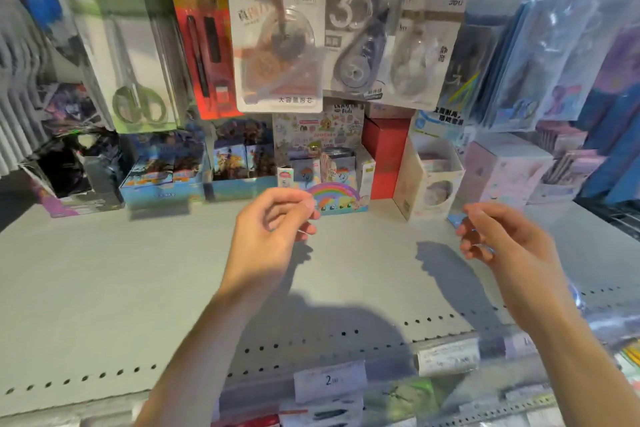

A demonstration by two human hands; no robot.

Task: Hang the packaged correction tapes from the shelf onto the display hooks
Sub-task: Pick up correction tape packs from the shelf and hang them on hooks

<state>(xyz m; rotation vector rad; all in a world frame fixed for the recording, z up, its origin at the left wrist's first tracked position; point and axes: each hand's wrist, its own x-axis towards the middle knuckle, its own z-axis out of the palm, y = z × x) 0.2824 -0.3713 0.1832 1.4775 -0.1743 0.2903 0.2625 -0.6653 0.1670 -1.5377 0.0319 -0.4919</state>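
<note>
Bare forearms, left hand [273, 222] and right hand [498, 236] unadorned.

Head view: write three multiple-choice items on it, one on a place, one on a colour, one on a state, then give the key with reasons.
1. Where do the packaged scissors hang?
A. Left of the correction tapes
B. Right of them
C. Flat on the shelf

2. What colour is the plain box at the back of the shelf?
A. Green
B. Red
C. Black

3. What do the hands hold?
A. A tape pack each
B. One shared pack
C. Nothing

Key: 1 A, they hang left of the correction tapes. 2 B, its faces are red. 3 C, left hand and right hand are loosely curled and hold nothing.
</note>
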